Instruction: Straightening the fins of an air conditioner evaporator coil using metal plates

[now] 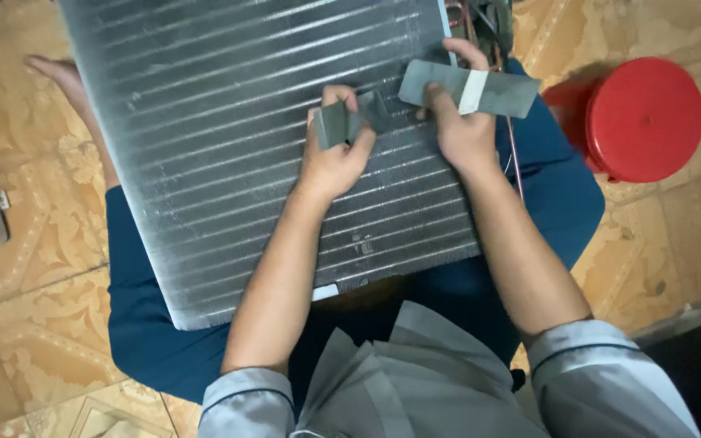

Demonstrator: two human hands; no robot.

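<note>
Head view: a grey strip of foam tape with a white backing band (468, 88) sits just above centre, stretched between both hands over a silver finned metal coil panel (229, 154). The left hand (336, 154) pinches the strip's folded end; the right hand (460, 122) grips its wider part near the panel's right edge. The panel lies tilted across the person's lap in dark blue trousers (557, 191), its lower edge near centre frame. Copper tubing (480, 20) pokes out at upper right. Patterned tan floor tiles (26, 268) surround everything, with a round red plastic stool (642, 120) at right.
</note>
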